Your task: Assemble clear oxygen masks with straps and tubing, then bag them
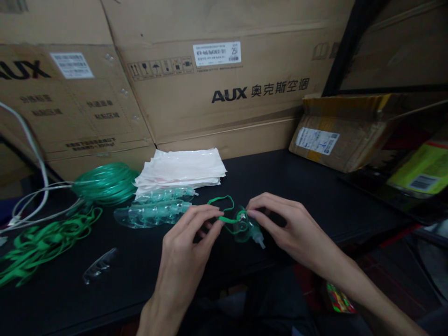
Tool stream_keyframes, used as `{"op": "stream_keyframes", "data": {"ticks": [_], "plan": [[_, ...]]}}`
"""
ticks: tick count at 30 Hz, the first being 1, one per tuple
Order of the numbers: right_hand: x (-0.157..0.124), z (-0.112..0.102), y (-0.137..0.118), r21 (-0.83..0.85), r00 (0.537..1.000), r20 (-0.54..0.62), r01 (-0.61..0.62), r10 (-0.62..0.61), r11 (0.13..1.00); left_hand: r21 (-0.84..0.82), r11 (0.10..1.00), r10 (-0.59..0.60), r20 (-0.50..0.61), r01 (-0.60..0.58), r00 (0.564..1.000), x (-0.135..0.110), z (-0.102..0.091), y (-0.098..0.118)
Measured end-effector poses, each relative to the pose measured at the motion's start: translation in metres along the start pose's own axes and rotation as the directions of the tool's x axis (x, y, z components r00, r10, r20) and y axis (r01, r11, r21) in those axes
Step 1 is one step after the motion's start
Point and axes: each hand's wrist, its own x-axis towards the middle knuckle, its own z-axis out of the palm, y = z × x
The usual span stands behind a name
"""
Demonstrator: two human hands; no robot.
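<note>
- Left hand (185, 240): fingers (210, 213) pinching thin green elastic strap (224, 218), which runs right to the mask.
- Right hand (290, 228): fingers (257, 204) grasping clear green-tinted plastic mask (242, 232) over black worktop (308, 196); nozzle points down-right, nearer right hand.

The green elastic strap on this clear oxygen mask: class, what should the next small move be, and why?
Probably draw the green elastic strap a little tighter, since the left hand pinches it near the clear oxygen mask, which the right hand grips, and a slack loop stands above them.

3 oxygen masks (156, 212), 2 hands (184, 242), 1 tubing coil (105, 183)
</note>
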Motion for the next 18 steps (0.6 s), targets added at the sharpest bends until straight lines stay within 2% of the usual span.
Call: {"op": "stream_keyframes", "data": {"ticks": [6,10,14,18], "plan": [[0.001,-0.0073,0.0098,-0.083,0.999,-0.03,-0.045,0.042,0.996,-0.112,0.993,-0.015,0.065,0.022,0.998,-0.0007,0.0028,-0.002],[0.0015,-0.007,0.0093,-0.079,0.999,-0.028,-0.036,0.034,0.996,-0.043,0.995,-0.084,0.103,0.089,0.991,-0.0032,0.0052,-0.005],[0.0024,-0.0089,0.007,-0.017,0.998,-0.028,-0.051,0.05,0.999,0.018,0.986,-0.165,0.091,0.164,0.982,-0.0016,0.0059,-0.0063],[0.0025,-0.0103,0.0054,0.075,0.996,0.005,-0.094,0.094,0.993,-0.072,0.966,-0.233,0.172,0.249,0.957,0.0011,0.0051,-0.0035]]}}
